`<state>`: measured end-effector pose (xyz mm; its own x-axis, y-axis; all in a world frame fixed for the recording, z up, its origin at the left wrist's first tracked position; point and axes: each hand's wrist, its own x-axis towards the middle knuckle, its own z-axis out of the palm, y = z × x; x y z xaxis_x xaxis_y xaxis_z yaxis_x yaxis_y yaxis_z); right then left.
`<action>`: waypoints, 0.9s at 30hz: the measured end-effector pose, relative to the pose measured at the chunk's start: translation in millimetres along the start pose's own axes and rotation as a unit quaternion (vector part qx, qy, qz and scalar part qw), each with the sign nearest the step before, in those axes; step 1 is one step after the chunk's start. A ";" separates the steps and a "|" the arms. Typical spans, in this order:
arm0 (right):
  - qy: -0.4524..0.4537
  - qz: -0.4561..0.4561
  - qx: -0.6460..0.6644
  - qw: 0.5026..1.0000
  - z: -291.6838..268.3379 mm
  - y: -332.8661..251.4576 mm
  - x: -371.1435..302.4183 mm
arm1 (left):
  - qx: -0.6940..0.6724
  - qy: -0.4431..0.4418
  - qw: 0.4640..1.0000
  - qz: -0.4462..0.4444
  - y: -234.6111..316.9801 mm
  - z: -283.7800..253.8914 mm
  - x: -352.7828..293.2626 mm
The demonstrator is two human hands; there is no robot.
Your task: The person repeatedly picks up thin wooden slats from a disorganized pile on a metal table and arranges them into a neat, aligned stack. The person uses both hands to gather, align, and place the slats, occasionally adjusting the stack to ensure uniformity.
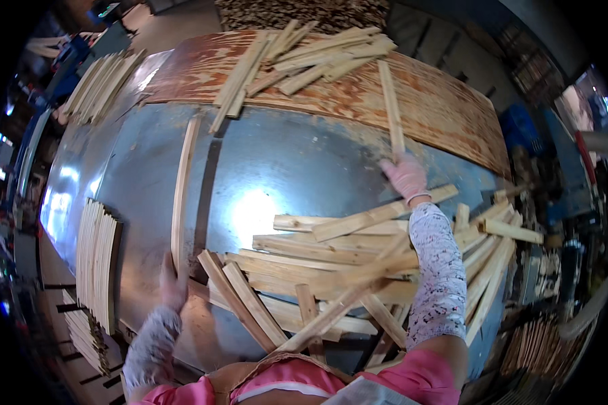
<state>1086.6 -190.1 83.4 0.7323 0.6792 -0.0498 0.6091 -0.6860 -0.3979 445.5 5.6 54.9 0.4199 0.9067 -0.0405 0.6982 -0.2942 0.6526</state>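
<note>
Over on the left of the metal table (138,175), a neat row of pale strips (96,263) sits beside the person. Next comes the left hand (173,287), closed round the near end of a long slat (182,192) pointing away from it. Loose boards (317,247) lie jumbled between the forearms. The right hand (408,178), pink-gloved, grips another slat's (390,101) near end; its far end reaches over the plywood sheet (446,101).
</note>
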 end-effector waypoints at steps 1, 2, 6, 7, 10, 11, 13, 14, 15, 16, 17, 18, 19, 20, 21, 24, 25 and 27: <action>0.047 0.037 -0.026 0.998 12.8 17.2 23.7 | -0.028 0.005 0.999 0.026 25.6 -0.7 45.9; 0.098 0.074 -0.046 0.991 30.9 33.8 49.3 | -0.096 -0.016 0.995 -0.017 12.6 4.7 97.7; 0.118 0.140 -0.100 0.978 79.4 45.8 117.2 | -0.024 0.019 0.999 -0.025 0.6 28.1 285.3; 0.128 0.145 -0.093 0.977 87.4 45.6 133.3 | -0.037 0.036 0.999 0.005 -12.8 31.2 330.2; 0.067 0.186 0.036 0.980 90.9 56.0 157.2 | -0.057 0.055 0.997 0.008 39.9 79.8 419.0; 0.030 0.177 0.106 0.978 87.3 40.0 176.2 | -0.099 0.141 0.983 0.062 36.8 114.0 433.2; 0.020 0.144 0.366 0.919 90.4 56.6 189.2 | 0.025 0.163 0.980 0.106 65.0 146.4 466.3; 0.023 0.165 0.427 0.889 92.4 46.6 191.7 | 0.195 0.112 0.969 0.104 79.2 147.6 473.2; 0.024 0.187 0.486 0.853 92.8 39.8 192.0 | 0.096 0.145 0.975 0.140 94.0 160.6 470.2; 0.015 0.211 0.513 0.832 104.2 37.5 210.4 | -0.016 -0.011 0.996 0.089 97.8 154.9 486.2; 0.033 0.243 0.517 0.820 97.5 55.6 207.2 | 0.026 -0.156 0.987 0.030 155.4 156.1 477.7; 0.025 0.256 0.532 0.807 100.4 46.0 212.0 | 0.022 -0.187 0.981 0.048 156.1 157.5 471.1; 0.012 0.253 0.544 0.800 99.3 42.9 208.7 | 0.019 -0.220 0.973 0.066 154.6 158.0 461.4; 0.021 0.261 0.554 0.790 90.8 52.1 202.1 | 0.038 -0.257 0.963 0.065 189.7 161.0 441.8; 0.016 0.236 0.559 0.795 83.5 59.2 198.2 | 0.054 -0.298 0.951 0.067 231.9 158.8 413.9; 0.002 0.182 0.561 0.808 62.0 91.8 175.9 | 0.017 -0.331 0.941 0.071 261.0 195.8 366.0; 0.019 0.177 0.547 0.818 61.3 91.0 172.0 | -0.008 -0.331 0.940 0.082 264.7 208.2 354.5; 0.055 0.226 0.484 0.844 45.4 69.5 150.4 | 0.002 -0.369 0.928 0.053 283.8 253.9 339.3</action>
<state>1225.2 -123.8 6.7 0.8792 0.3409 -0.3329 -0.2349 -0.2977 -0.9253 933.4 153.0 34.3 0.7680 0.4199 -0.4836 0.6319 -0.3733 0.6793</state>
